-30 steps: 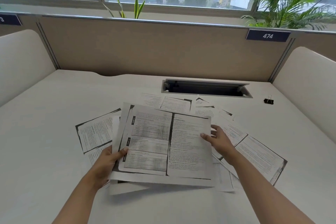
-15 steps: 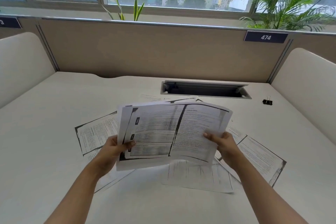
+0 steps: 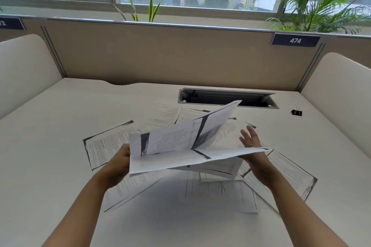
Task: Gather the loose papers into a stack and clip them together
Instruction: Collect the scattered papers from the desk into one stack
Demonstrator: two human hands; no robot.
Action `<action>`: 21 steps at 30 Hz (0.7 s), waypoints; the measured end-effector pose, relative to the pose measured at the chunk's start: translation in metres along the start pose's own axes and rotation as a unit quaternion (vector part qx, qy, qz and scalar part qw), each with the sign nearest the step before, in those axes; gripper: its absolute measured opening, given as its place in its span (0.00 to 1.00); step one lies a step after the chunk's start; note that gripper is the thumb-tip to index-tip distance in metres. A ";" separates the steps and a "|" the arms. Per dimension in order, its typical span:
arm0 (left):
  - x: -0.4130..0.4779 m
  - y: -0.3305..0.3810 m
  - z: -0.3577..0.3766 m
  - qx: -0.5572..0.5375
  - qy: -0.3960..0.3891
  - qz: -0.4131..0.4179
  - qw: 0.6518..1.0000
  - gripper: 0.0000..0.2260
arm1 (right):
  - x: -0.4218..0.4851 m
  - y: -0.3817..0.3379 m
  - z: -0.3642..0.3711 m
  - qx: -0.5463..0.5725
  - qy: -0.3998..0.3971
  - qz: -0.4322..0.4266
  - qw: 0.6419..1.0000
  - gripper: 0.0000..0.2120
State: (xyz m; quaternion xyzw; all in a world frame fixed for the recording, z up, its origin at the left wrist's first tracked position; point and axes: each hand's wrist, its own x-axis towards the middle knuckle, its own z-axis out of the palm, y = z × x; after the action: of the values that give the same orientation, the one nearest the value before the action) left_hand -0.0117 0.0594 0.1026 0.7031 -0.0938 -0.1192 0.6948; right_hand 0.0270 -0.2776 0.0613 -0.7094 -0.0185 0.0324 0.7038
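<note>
Printed papers [image 3: 176,146] fanned mid-air; loose sheets [image 3: 108,144] scattered; binder clip [image 3: 296,112] far right.

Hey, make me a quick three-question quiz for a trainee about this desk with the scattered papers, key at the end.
1. True or false: the binder clip is already fastened on the held papers.
2. Which of the hands grips the held papers: A) left hand, B) right hand, C) both?
3. Fill in: the binder clip sits on the desk, to the ____ of the cable slot.

Key: 1 false, it lies apart on the desk. 2 A; the right hand is open, fingers spread. 3 right.
</note>
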 end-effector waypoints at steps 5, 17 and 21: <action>0.001 0.012 -0.011 0.043 -0.008 -0.008 0.999 0.27 | 0.008 -0.009 0.001 -0.013 -0.025 0.007 1.000 0.50; 0.001 0.032 -0.019 0.088 -0.020 0.025 0.996 0.15 | 0.005 -0.009 0.001 -0.062 -0.046 -0.037 0.996 0.33; 0.001 0.023 -0.014 0.082 0.019 0.038 0.996 0.10 | -0.001 -0.010 -0.001 -0.023 0.010 -0.064 0.998 0.23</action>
State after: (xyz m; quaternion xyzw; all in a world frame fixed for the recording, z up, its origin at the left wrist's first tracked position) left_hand -0.0055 0.0723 0.1259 0.7555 -0.1163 -0.0713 0.6407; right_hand 0.0266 -0.2783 0.0715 -0.7231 -0.0574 -0.0207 0.6881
